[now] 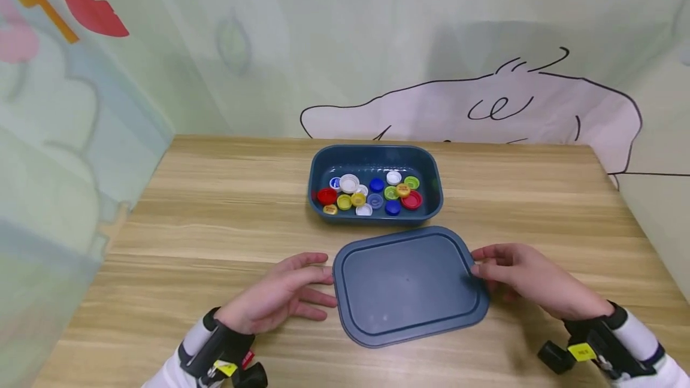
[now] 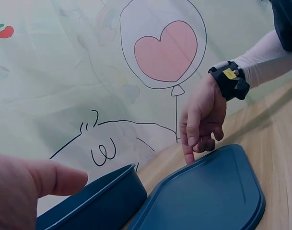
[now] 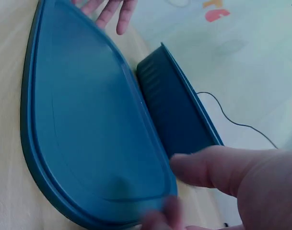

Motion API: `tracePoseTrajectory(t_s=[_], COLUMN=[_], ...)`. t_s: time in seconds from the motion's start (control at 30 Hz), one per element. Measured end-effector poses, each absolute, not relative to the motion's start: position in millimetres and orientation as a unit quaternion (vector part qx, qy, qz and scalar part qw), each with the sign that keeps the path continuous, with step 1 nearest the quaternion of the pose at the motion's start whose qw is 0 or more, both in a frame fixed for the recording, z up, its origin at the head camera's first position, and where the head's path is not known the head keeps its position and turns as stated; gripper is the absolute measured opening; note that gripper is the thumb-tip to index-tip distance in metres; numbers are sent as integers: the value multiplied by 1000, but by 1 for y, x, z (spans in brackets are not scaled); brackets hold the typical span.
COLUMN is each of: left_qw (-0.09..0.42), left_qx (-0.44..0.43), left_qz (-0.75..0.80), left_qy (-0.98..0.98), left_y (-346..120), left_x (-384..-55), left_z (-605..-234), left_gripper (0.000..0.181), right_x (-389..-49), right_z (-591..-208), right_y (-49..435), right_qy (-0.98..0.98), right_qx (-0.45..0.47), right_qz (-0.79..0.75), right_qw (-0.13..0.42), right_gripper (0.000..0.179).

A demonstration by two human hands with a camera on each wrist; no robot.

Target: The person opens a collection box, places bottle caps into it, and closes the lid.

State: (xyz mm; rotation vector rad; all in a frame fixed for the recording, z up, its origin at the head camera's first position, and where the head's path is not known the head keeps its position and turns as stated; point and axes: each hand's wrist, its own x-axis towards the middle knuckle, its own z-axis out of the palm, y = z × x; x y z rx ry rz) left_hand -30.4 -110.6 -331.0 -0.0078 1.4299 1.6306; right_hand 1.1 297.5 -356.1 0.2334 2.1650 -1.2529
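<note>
A flat dark blue lid (image 1: 409,286) with rounded corners lies slightly skewed on the table in the head view. Beside its left edge is my left hand (image 1: 280,295), fingers spread and slightly bent, fingertips close to the rim. At the opposite edge, my right hand (image 1: 520,274) has its thumb and index finger by the rim; the left wrist view shows that index finger pointing down there. The right wrist view blurs some fingertips (image 3: 169,213). Behind the lid stands a dark blue box (image 1: 377,154), holding several red, yellow, white, blue and green bottle caps (image 1: 349,183).
The wood-grain table (image 1: 226,196) meets a printed cloth backdrop (image 1: 345,47) at its far edge. Another cloth panel (image 1: 48,196) stands along the left side. A black wrist strap with a camera (image 1: 598,340) sits on each forearm.
</note>
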Motion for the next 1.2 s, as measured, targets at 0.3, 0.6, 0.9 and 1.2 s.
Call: tracePoseTrajectory(t_s=[0.3,0.6,0.9,1.2], left_qw=[460,458,461,375], left_qx=[-7,-2,4,74], left_qz=[667,666,661,641], left_qy=[586,588,592,665], left_y=[-115,-114,-112,-112], left_x=[-31,-29,-28,-34], left_z=[-328,-328,-334,-328], left_gripper=[69,70,67,42], right_x=[1,3,7,5], right_z=[-359,-353,-345,-321], right_y=[299,297,312,303], right_qy=[780,789,742,765], right_qx=[95,101,53,36], right_qz=[-537,-542,-583,-580], right_qw=[307,271,326,278], right_gripper=[57,59,63,57])
